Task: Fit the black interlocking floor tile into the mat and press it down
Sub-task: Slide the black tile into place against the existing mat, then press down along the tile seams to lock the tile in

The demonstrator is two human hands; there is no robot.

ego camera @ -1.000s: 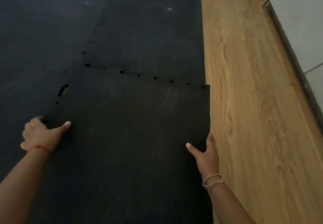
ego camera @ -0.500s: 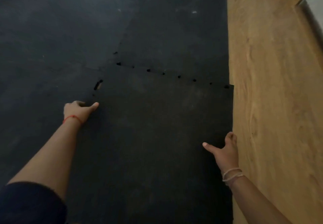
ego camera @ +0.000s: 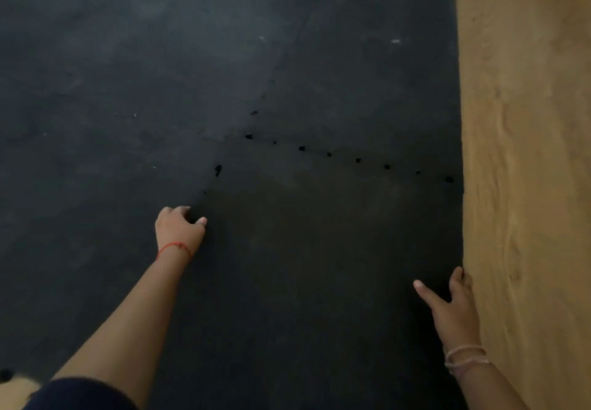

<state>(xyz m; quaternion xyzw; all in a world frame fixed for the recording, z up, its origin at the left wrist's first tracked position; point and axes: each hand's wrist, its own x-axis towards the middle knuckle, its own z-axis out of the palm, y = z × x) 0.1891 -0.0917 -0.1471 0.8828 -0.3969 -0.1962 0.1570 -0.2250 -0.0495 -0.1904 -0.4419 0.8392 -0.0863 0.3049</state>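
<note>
The black interlocking floor tile lies flat in the near right corner of the black mat. Small dark gaps dot its far seam and its left seam. My left hand sits on the tile's left seam, knuckles down and fingers curled, with nothing in it. My right hand is at the tile's right edge: the thumb lies on top of the tile and the fingers curl over the edge beside the wooden floor. Both arms reach forward from the bottom of the view.
Light wooden floor runs along the right side of the mat and across the far top right. A strip of wooden floor also shows at the bottom left corner. The mat spreads out to the left and ahead.
The view has swung left and forward. My left hand has moved up along the left seam toward the far corner. My right hand has stayed on the tile's right edge.
</note>
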